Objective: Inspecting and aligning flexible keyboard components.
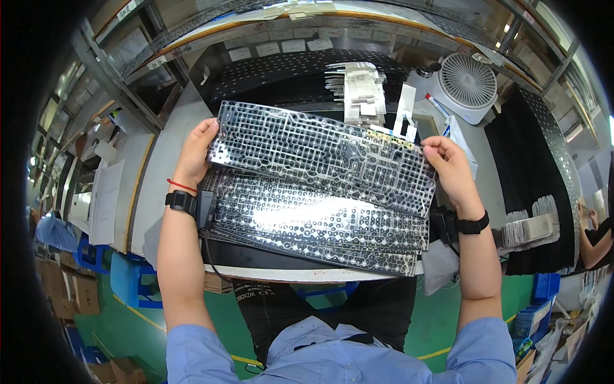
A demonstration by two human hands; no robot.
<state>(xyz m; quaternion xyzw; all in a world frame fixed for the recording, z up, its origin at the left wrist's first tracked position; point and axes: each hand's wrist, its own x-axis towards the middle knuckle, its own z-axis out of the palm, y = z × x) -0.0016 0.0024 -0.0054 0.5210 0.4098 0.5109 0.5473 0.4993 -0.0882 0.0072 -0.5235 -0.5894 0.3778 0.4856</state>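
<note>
Spanning the gap between two bare hands, a patterned circuit sheet (320, 157) slopes down toward the person's right, its left end pinched between thumb and fingers of the left hand (199, 148) and its upper right corner nipped the same way by the right hand (449, 163). On the near side, partly covered by the held sheet, a stack of similar sheets (300, 224) catches a bright glare over the grey worktable (167, 131). Beyond them sit a bundle of white tabs (363, 96) and, farther right, a white fan (468, 80).
</note>
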